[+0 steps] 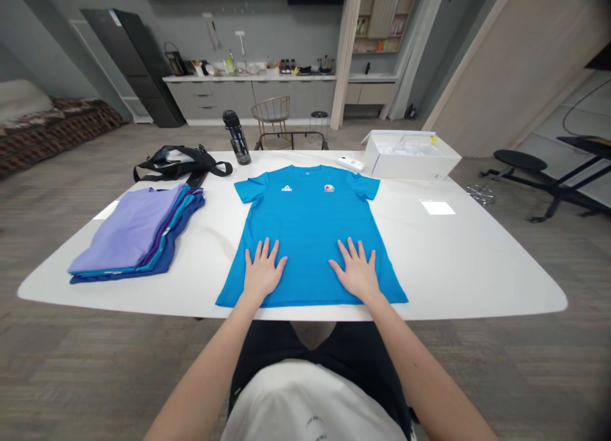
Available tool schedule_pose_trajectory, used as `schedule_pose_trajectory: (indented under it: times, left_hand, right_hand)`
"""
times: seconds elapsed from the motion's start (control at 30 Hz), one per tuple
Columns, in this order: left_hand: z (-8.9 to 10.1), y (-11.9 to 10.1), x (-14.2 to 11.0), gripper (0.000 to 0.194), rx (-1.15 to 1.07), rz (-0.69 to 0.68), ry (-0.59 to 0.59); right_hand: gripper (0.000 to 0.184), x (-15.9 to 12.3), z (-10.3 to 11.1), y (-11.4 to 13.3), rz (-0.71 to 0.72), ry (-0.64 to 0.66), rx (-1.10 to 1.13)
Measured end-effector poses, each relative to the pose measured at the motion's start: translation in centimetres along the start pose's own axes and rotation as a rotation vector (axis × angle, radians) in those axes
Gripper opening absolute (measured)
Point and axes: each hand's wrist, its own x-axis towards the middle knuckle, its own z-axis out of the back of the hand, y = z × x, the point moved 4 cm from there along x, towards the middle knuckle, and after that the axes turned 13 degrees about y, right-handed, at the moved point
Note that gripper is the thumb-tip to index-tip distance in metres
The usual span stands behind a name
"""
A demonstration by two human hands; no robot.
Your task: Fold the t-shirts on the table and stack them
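Note:
A bright blue T-shirt [308,221] lies spread flat, front up, on the white table [477,263], its hem toward me and its collar away. My left hand [261,270] rests flat on the shirt's lower left part, fingers apart. My right hand [356,269] rests flat on the lower right part, fingers apart as well. Neither hand grips the cloth. Two small white logos show on the chest.
A stack of folded shirts [138,234], purple on top, sits at the table's left. Behind it lie a black bag [179,163] and a dark bottle [236,137]. An open white box [410,154] and a small white device [351,164] stand at the back right.

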Motion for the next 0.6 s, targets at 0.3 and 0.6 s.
schedule_pose_trajectory:
  times: [0.3,0.6]
  left_hand:
    - [-0.3,0.1,-1.2,0.069,0.014,-0.020,0.046]
    - [0.0,-0.4,-3.0,0.068,0.011,-0.045,0.021]
  right_hand:
    - [0.070,-0.5,-0.6,-1.3,0.039,0.039,-0.004]
    - [0.069,-1.6,-0.2,-1.2,0.047,0.037,-0.020]
